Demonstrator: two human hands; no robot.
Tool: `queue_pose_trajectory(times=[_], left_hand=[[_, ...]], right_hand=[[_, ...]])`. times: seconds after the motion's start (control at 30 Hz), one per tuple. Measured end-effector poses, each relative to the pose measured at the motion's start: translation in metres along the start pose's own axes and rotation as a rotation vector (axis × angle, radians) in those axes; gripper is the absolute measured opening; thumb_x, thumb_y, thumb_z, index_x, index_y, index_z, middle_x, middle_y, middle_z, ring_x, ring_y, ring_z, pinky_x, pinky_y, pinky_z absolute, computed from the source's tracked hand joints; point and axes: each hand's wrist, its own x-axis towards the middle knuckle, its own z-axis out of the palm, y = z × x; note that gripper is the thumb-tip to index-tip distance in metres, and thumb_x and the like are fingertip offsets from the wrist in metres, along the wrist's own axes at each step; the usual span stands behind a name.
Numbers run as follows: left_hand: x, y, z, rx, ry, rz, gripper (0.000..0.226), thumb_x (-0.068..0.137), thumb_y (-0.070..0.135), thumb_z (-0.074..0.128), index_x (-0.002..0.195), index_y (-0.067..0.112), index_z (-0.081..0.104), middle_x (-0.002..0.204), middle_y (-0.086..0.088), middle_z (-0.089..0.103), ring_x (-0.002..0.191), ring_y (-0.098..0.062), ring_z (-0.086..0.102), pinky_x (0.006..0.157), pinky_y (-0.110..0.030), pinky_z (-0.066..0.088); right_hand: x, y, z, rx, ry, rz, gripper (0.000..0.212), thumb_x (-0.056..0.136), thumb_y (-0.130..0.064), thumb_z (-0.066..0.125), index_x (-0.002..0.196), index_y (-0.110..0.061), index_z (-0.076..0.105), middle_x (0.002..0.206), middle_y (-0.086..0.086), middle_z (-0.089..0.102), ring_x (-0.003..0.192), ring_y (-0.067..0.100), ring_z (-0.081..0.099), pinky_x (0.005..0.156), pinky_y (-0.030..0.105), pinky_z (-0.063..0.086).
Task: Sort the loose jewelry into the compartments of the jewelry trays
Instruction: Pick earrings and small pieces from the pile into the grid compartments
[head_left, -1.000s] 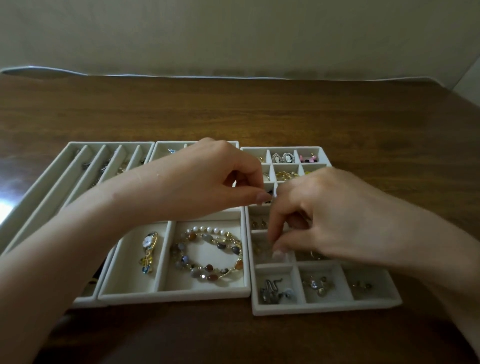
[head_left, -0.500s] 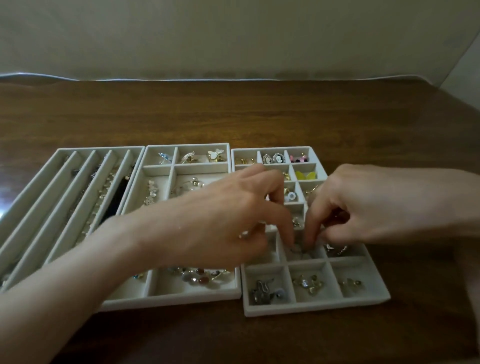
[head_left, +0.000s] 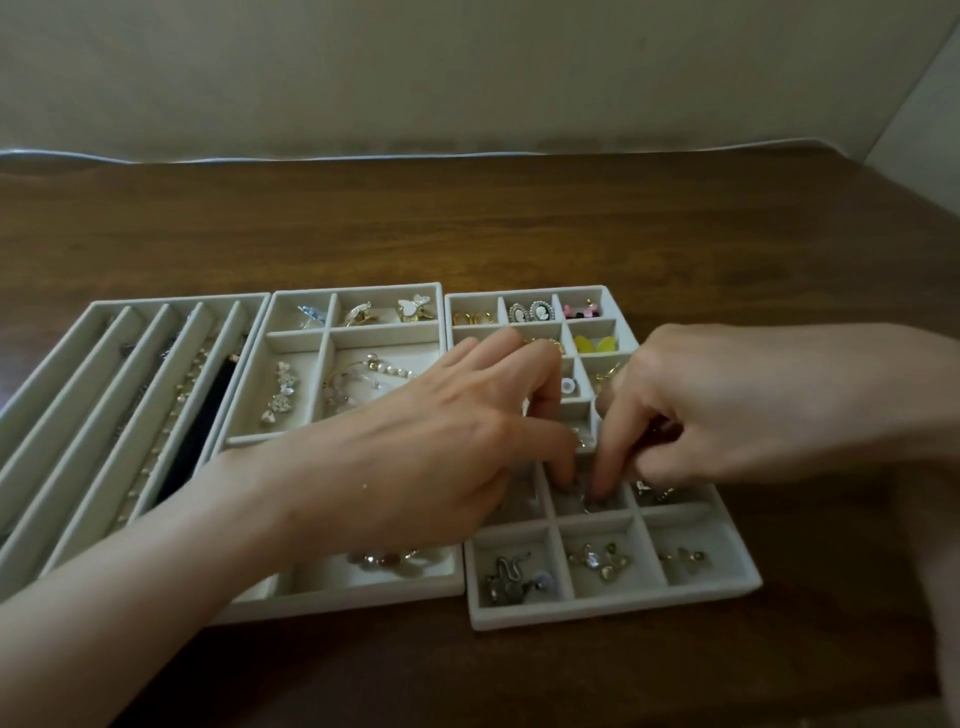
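Three pale grey jewelry trays sit side by side on the wooden table: a long-slot tray (head_left: 67, 374), a middle tray (head_left: 363, 597) and a small-grid tray (head_left: 613, 616). My left hand (head_left: 441, 441) reaches across the middle tray with curled fingers. Its index tip dips into the centre cell of the grid tray's second-nearest row. My right hand (head_left: 727, 405) comes in from the right, and its index finger and thumb pinch a small silvery piece (head_left: 586, 500) in that same cell. The left thumb is hidden, so I cannot tell whether that hand grips anything.
The grid tray's other cells hold cameo earrings (head_left: 530, 312), a yellow piece (head_left: 595, 344) and a snake-shaped piece (head_left: 506, 574). A pearl bracelet (head_left: 384, 370) lies in the middle tray. Chains and a black strip (head_left: 208, 415) fill the long slots. A wall stands behind the table.
Both hands dropped from above the grid tray's middle into a nearer cell, uncovering the middle tray's far compartments. My left forearm now covers the beaded bracelet.
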Motion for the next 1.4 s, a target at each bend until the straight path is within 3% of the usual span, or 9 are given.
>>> queue_pose_trajectory(times=[0.17, 0.5, 0.63, 0.7, 0.87, 1.13, 1.23, 1.4], left_hand=[[0.0, -0.003, 0.0, -0.014, 0.001, 0.003, 0.045, 0.074, 0.018, 0.029, 0.097, 0.033, 0.065, 0.095, 0.005, 0.042, 0.087, -0.007, 0.032, 0.071, -0.016, 0.032], [0.0, -0.007, 0.002, -0.053, 0.012, 0.014, 0.042, 0.075, 0.018, 0.032, 0.099, 0.036, 0.062, 0.097, 0.01, 0.038, 0.088, 0.0, 0.027, 0.081, -0.008, 0.028], [0.001, -0.005, 0.001, -0.099, 0.062, -0.029, 0.038, 0.079, 0.02, 0.032, 0.103, 0.033, 0.059, 0.099, 0.014, 0.038, 0.091, 0.001, 0.031, 0.08, -0.01, 0.031], [0.002, -0.005, 0.002, -0.118, 0.102, -0.058, 0.036, 0.08, 0.02, 0.033, 0.103, 0.03, 0.058, 0.099, 0.015, 0.039, 0.091, -0.001, 0.035, 0.082, -0.011, 0.032], [0.006, -0.003, -0.001, -0.225, 0.201, -0.112, 0.025, 0.084, 0.027, 0.04, 0.101, 0.029, 0.058, 0.099, 0.014, 0.046, 0.097, -0.008, 0.045, 0.083, -0.021, 0.038], [0.024, 0.005, -0.009, -0.235, 0.174, -0.183, 0.02, 0.086, 0.034, 0.04, 0.095, 0.032, 0.057, 0.095, 0.017, 0.049, 0.092, 0.001, 0.043, 0.082, -0.015, 0.038], [0.032, 0.01, -0.012, -0.257, 0.117, -0.236, 0.019, 0.081, 0.038, 0.043, 0.093, 0.035, 0.057, 0.092, 0.022, 0.046, 0.091, 0.006, 0.043, 0.077, -0.006, 0.035], [0.043, 0.019, -0.012, -0.361, 0.107, -0.279, 0.014, 0.08, 0.026, 0.065, 0.089, 0.029, 0.056, 0.082, 0.019, 0.051, 0.082, 0.006, 0.047, 0.068, -0.005, 0.037]], right_hand=[[-0.001, 0.001, -0.001, 0.011, 0.03, 0.01, 0.029, 0.09, -0.016, 0.056, 0.096, -0.04, 0.071, 0.099, -0.023, 0.066, 0.094, 0.003, 0.062, 0.085, 0.032, 0.054], [-0.013, 0.014, -0.012, 0.094, 0.134, -0.035, 0.023, 0.085, -0.021, 0.062, 0.089, -0.041, 0.072, 0.087, -0.033, 0.063, 0.091, -0.01, 0.058, 0.081, 0.023, 0.052], [-0.017, 0.025, -0.014, 0.08, 0.13, -0.014, 0.014, 0.079, -0.033, 0.066, 0.088, -0.042, 0.071, 0.094, -0.018, 0.066, 0.091, 0.002, 0.06, 0.081, 0.034, 0.053], [-0.016, 0.029, -0.007, 0.107, 0.147, -0.019, 0.011, 0.077, -0.035, 0.068, 0.086, -0.041, 0.071, 0.09, -0.015, 0.066, 0.084, 0.001, 0.059, 0.075, 0.032, 0.053], [-0.021, 0.031, 0.018, 0.245, 0.298, -0.013, 0.011, 0.077, -0.032, 0.071, 0.085, -0.039, 0.069, 0.085, -0.008, 0.063, 0.077, 0.003, 0.057, 0.068, 0.026, 0.049], [-0.016, 0.03, 0.044, 0.16, 0.508, -0.027, 0.009, 0.076, -0.035, 0.07, 0.085, -0.035, 0.069, 0.083, -0.01, 0.067, 0.077, 0.003, 0.06, 0.069, 0.029, 0.052], [-0.017, 0.028, 0.048, 0.162, 0.53, -0.038, 0.007, 0.078, -0.031, 0.069, 0.084, -0.034, 0.067, 0.077, -0.007, 0.064, 0.071, 0.002, 0.059, 0.063, 0.022, 0.05], [-0.023, 0.034, 0.043, 0.633, 0.604, 0.007, 0.007, 0.069, -0.027, 0.074, 0.074, -0.029, 0.07, 0.072, -0.004, 0.065, 0.062, 0.001, 0.055, 0.055, 0.011, 0.043]])
